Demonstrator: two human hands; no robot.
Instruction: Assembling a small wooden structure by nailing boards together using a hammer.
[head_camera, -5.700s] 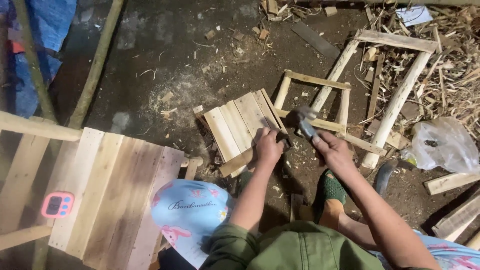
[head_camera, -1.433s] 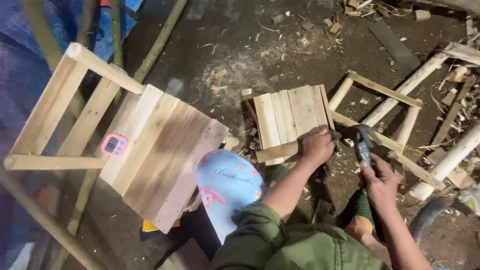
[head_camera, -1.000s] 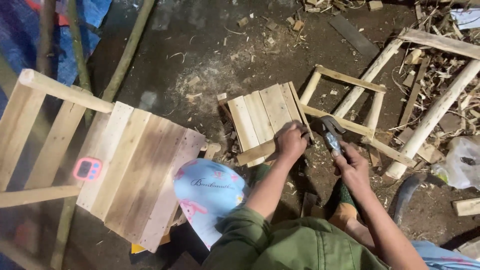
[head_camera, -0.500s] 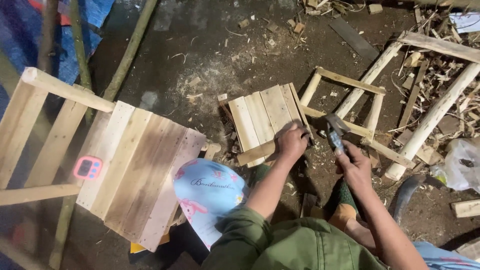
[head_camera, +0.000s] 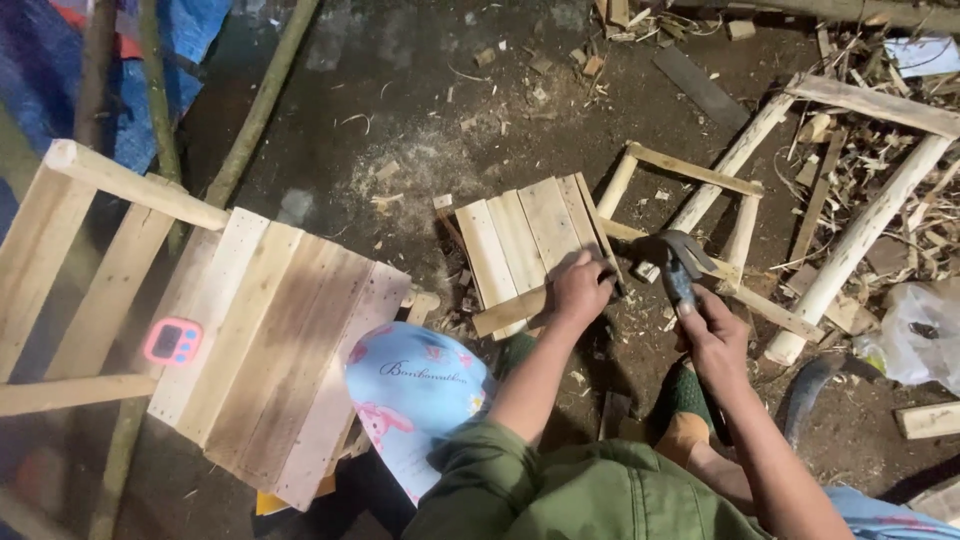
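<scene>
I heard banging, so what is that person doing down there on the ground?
A person is crouched over a small slatted wooden seat on the dirt floor. Their left hand presses on its edge, and their right hand grips a hammer raised just beside it. A bigger wooden chair stands to the left.

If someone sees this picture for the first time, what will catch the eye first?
First the two hands in the middle: the right hand grips a hammer, and the left hand presses on a small slatted panel on the dirt floor. Next, the big pale wooden chair at the left, with a pink timer lying on it.
</scene>
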